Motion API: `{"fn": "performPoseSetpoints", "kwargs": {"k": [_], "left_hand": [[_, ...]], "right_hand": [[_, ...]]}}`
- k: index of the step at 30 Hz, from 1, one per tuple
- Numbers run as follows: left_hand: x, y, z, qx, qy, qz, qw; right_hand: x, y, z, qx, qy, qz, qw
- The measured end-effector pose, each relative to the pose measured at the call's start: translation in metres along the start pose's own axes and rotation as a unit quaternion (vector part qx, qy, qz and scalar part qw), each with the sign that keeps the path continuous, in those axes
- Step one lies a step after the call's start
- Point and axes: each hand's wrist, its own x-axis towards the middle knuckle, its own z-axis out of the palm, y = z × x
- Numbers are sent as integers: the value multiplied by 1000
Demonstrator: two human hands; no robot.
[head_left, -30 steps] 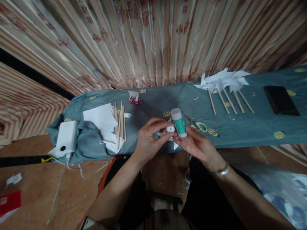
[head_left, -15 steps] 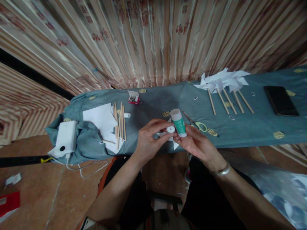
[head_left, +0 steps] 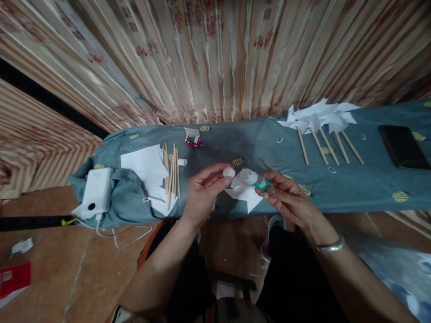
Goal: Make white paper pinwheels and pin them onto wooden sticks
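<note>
My right hand (head_left: pixel 289 199) grips a green and white glue stick (head_left: pixel 257 180), tilted so its open end points left at a white folded paper piece (head_left: pixel 245 192) on the blue-grey cloth (head_left: pixel 353 179). My left hand (head_left: pixel 202 190) pinches the small white cap (head_left: pixel 229 172) just left of the stick's end. Both hands hover at the near edge of the cloth-covered table.
Left of my hands lie white paper sheets (head_left: pixel 143 163), a bundle of wooden sticks (head_left: pixel 171 172), a white device (head_left: pixel 96 190) and a small red box of pins (head_left: pixel 191 140). Finished paper pinwheels on sticks (head_left: pixel 319 123) and a black phone (head_left: pixel 402 146) lie at the right. Curtains hang behind.
The cap has come off the glue stick and my left hand has moved it up and left. My right hand tipped the stick from upright to pointing left at the paper.
</note>
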Motion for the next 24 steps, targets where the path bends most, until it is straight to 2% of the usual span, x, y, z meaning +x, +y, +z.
{"fn": "performPoseSetpoints", "kwargs": {"k": [5, 9, 20, 24], "left_hand": [[1, -4, -1, -55, -7, -52, 997], [0, -6, 0, -60, -25, -50, 997], [-3, -3, 11, -86, -17, -77, 993], [-3, -3, 12, -75, -32, -70, 994]], "right_hand": [[2, 1, 5, -33, -11, 0, 999], [3, 3, 6, -33, -7, -8, 999], [2, 2, 10, -11, -21, 0, 1000], [3, 4, 6, -4, -30, 9, 999]]}}
